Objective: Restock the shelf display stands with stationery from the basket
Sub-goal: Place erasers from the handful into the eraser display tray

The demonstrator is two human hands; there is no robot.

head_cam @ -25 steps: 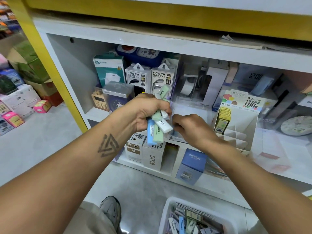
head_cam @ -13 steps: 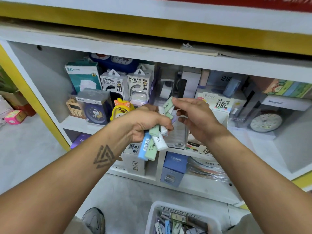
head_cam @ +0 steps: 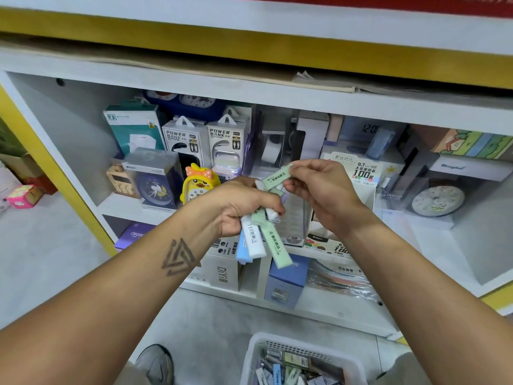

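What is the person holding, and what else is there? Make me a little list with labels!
left hand: grips a bunch of small boxes, blue, white and green
right hand: pinches one green box just above the bunch
basket: white, on the floor below, with more small boxes inside
shelf: holds a yellow duck clock and power bank boxes
display stand: white card, behind the right hand

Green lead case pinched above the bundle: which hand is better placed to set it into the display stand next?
Right. The right hand already pinches the green lead case, nearest the display stand just behind it. The left hand is full, gripping the bundle of cases.
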